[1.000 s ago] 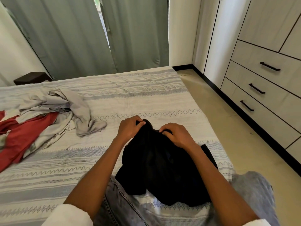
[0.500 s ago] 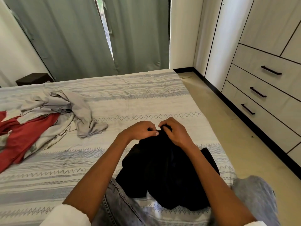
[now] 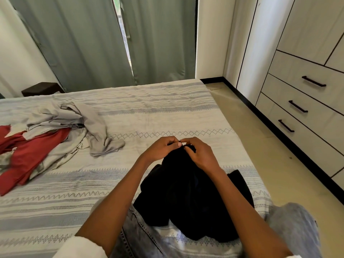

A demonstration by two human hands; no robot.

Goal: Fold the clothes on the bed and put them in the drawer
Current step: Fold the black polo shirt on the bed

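Head cam, looking down at my two hands over the bed (image 3: 130,112). Left hand (image 3: 162,148) and right hand (image 3: 200,155) are close together, fingertips nearly touching, both pinching the top edge of one black garment (image 3: 186,192). Fingers on both are curled round the fabric. The garment's top is bunched and lifted where I hold it; the rest drapes down onto the bed and over the near edge, lower part lying against my jeans (image 3: 141,239).

Clothes count on the bed: three that I can separate. One black, in my hands. One red garment (image 3: 28,153), spread flat at the left. One grey garment (image 3: 89,127), crumpled, lying partly over the red one. Whether the grey heap is one piece or more, I cannot tell. That pile is well apart from the black one, none of it folded.

Drawers (image 3: 305,101): three, stacked in the wardrobe at the right, each with one dark bar handle, all closed. Bare floor (image 3: 260,146) lies between the bed and the drawers.

Two grey-green curtains (image 3: 83,43) hang behind the bed with a narrow gap between them. One dark piece of furniture (image 3: 40,88) sits at the far left corner, mostly hidden behind the bed.
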